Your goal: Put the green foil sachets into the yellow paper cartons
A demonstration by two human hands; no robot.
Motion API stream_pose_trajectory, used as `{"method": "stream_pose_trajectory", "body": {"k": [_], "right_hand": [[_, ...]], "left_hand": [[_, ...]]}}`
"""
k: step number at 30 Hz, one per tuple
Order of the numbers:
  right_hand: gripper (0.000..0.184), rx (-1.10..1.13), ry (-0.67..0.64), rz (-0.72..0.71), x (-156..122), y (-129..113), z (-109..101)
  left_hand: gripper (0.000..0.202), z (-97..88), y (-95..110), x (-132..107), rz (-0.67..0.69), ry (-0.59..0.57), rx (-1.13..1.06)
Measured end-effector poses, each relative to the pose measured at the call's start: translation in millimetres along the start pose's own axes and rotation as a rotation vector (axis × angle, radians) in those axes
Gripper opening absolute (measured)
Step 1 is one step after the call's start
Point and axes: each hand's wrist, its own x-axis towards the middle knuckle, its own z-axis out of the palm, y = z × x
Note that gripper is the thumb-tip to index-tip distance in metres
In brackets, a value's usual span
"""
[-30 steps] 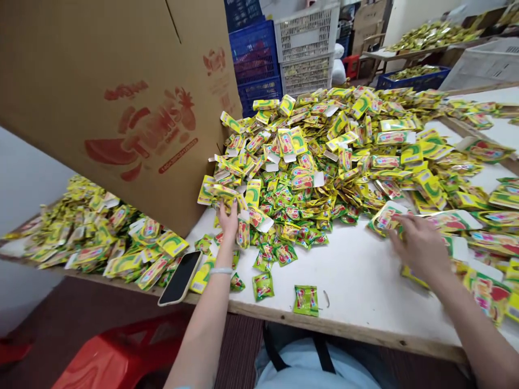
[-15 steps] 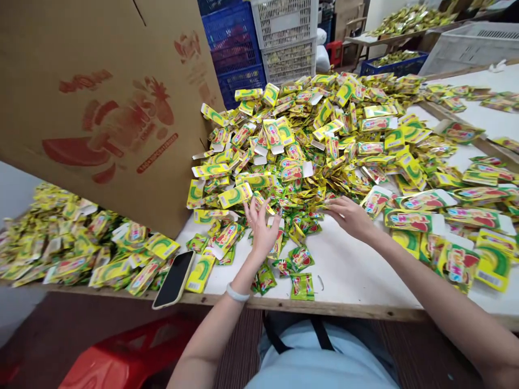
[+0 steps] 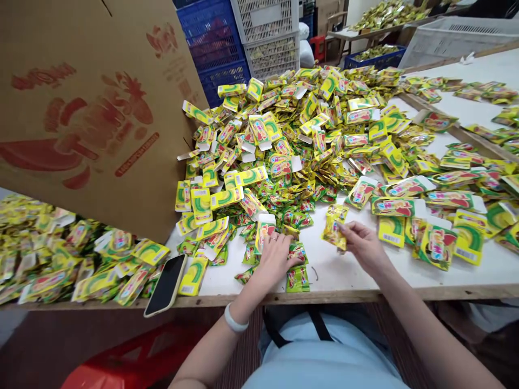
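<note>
A big heap of yellow-green packets and flat cartons [image 3: 308,135] covers the white table [image 3: 348,270]. My right hand [image 3: 365,248] pinches a small stack of yellow-green sachets [image 3: 334,229] just above the tabletop near the front edge. My left hand [image 3: 275,259] lies palm down with fingers spread on loose sachets at the heap's near edge, touching a flat carton [image 3: 264,229]. A few green sachets [image 3: 298,278] lie just beside that hand.
A large brown cardboard box [image 3: 93,113] leans over the table's left side. A black phone [image 3: 165,285] lies on the front edge. More packets [image 3: 60,259] pile at the left. Blue and white crates [image 3: 247,43] stand behind. A red stool [image 3: 125,359] sits below.
My right hand has drawn back from the heap towards the front edge, now pinching sachets. My left hand dropped from raised with palm up to flat on the sachets. The camera tilted down.
</note>
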Motion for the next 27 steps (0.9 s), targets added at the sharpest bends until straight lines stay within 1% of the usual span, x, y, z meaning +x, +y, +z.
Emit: {"method": "stream_pose_trajectory", "body": {"k": [2, 3, 5, 7, 9, 11, 13, 15, 17, 20, 21, 22, 23, 24, 25, 26, 27], "right_hand": [[0.037, 0.246, -0.081, 0.207, -15, 10, 12], [0.038, 0.325, -0.102, 0.269, -21, 15, 18], [0.037, 0.416, -0.134, 0.319, -33, 21, 28], [0.035, 0.451, -0.154, 0.296, -42, 25, 39], [0.036, 0.439, -0.155, 0.231, -48, 27, 50], [0.036, 0.372, -0.138, 0.142, -51, 26, 62], [0.037, 0.279, -0.107, 0.046, -52, 24, 73], [0.04, 0.19, -0.075, -0.026, -54, 19, 81], [0.042, 0.1, -0.056, -0.07, -56, 12, 82], [0.039, -0.115, -0.055, -0.148, -59, -2, 72], [0.042, -0.185, -0.075, -0.174, -60, -6, 67], [0.049, -0.245, -0.124, -0.187, -60, -10, 62], [0.057, -0.29, -0.209, -0.186, -61, -13, 56], [0.058, -0.322, -0.322, -0.172, -61, -15, 52], [0.052, -0.348, -0.442, -0.158, -61, -16, 49], [0.04, -0.379, -0.545, -0.156, -61, -17, 47], [0.029, -0.42, -0.609, -0.177, -61, -17, 45]], "left_hand": [[0.035, 4.1, 0, 2, -0.031, -0.003, -0.036], [0.031, 4.4, 0, 3, -0.044, 0.016, -0.069], [0.023, 2.5, 0, 6, -0.07, 0.077, -0.187], [0.019, -0.5, 3, 8, -0.125, 0.121, -0.374], [0.023, -1.7, 8, 7, -0.195, 0.105, -0.618], [0.034, -0.7, 14, 5, -0.227, 0.054, -0.879], [0.046, 0.7, 19, 0, -0.22, 0.008, -1.11], [0.059, 0.1, 21, -6, -0.196, -0.039, -1.246], [0.061, -3.8, 22, -13, -0.152, -0.063, -1.253], [0.05, -14.0, 25, -26, -0.08, -0.037, -1.076], [0.049, -17.3, 27, -30, -0.074, -0.036, -1.01], [0.049, -20.0, 30, -35, -0.069, -0.05, -0.955], [0.05, -21.7, 34, -38, -0.062, -0.073, -0.91], [0.05, -22.4, 38, -41, -0.05, -0.095, -0.871], [0.05, -21.9, 41, -43, -0.035, -0.111, -0.833], [0.05, -20.6, 42, -44, -0.019, -0.116, -0.793], [0.049, -18.9, 41, -44, -0.007, -0.109, -0.747]]}}
